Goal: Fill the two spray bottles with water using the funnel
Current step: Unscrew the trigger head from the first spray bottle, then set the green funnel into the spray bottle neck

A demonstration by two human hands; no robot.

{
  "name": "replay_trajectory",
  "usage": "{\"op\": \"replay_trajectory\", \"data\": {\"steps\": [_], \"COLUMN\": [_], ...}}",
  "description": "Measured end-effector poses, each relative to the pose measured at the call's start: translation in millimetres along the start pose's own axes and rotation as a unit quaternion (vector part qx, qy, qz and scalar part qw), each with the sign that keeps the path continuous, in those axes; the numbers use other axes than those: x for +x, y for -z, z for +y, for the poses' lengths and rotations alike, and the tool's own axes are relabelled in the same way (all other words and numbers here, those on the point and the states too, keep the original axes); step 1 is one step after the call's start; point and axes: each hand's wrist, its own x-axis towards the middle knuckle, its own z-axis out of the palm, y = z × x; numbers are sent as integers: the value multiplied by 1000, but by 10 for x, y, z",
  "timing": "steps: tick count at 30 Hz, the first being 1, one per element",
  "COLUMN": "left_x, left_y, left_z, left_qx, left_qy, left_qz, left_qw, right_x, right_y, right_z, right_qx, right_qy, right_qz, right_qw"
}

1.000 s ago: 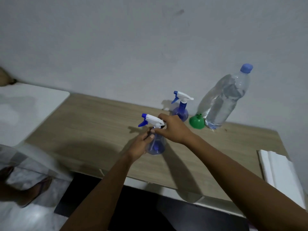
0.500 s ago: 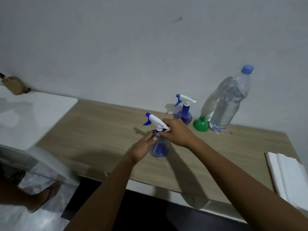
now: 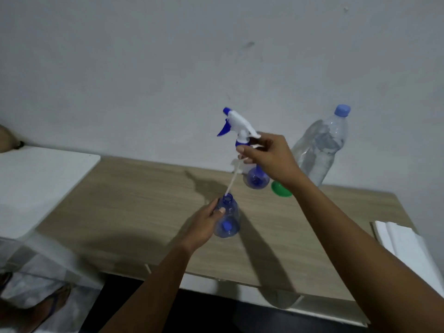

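My left hand (image 3: 204, 224) grips the near blue spray bottle (image 3: 228, 221), which stands on the wooden table (image 3: 134, 207) with its neck open. My right hand (image 3: 269, 157) holds that bottle's white and blue spray head (image 3: 236, 127) lifted well above it; the dip tube (image 3: 231, 181) hangs down with its end still at the bottle's mouth. The second spray bottle (image 3: 255, 180) stands behind, mostly hidden by my right hand. A green funnel (image 3: 280, 189) lies beside it, partly behind my wrist. A large clear water bottle (image 3: 322, 145) with a blue cap stands at the wall.
A white surface (image 3: 40, 183) adjoins the table on the left. A white folded item (image 3: 403, 243) lies at the table's right edge. The wall runs right behind the bottles. A foot in a sandal (image 3: 45, 306) is on the floor at lower left.
The spray head was on the near bottle before; my right hand has now lifted it off and upward, drawing the dip tube almost out. My left hand stays on the bottle.
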Motion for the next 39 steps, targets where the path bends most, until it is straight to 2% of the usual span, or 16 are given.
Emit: {"op": "replay_trajectory", "data": {"steps": [4, 6, 8, 12, 16, 19, 23, 27, 30, 32, 34, 39], "left_x": [-46, -77, -88, -56, 15, 34, 49, 75, 96, 107, 123, 122], "left_y": [-36, -80, -127, -109, -61, -71, -64, -46, -41, -32, -19, -15], "left_z": [89, 155, 152, 25, 19, 69, 92, 134, 143, 151, 151, 161], "left_qx": [-17, 3, 36, 51, 160, 152, 110, 79, 84, 84, 85, 93], "left_qy": [-24, -46, -68, -92, -98, -86, -59, -40, -33, -27, -20, -20], "left_qz": [38, 54, 73, 106, 110, 117, 107, 110, 104, 100, 93, 92], "left_qw": [999, 998, 994, 989, 976, 978, 986, 990, 990, 991, 992, 991], "right_x": [221, 268, 216, -51, -219, -281, -294, -218, -100, -18, 57, 176], "right_y": [195, 204, 156, -2, -226, -340, -336, -230, 28, 214, 336, 434], "right_z": [-72, 219, 669, 1501, 1907, 2050, 2162, 2155, 2160, 2121, 2077, 2086], "right_qx": [-57, -138, -217, -310, -356, -379, -373, -298, -190, -130, -94, -81], "right_qy": [53, 16, -55, -164, -209, -212, -201, -220, -268, -292, -319, -340], "right_qz": [69, 77, 67, 12, 6, 15, -3, 35, 194, 312, 370, 336], "right_qw": [995, 987, 972, 936, 911, 901, 906, 928, 924, 895, 867, 875]}}
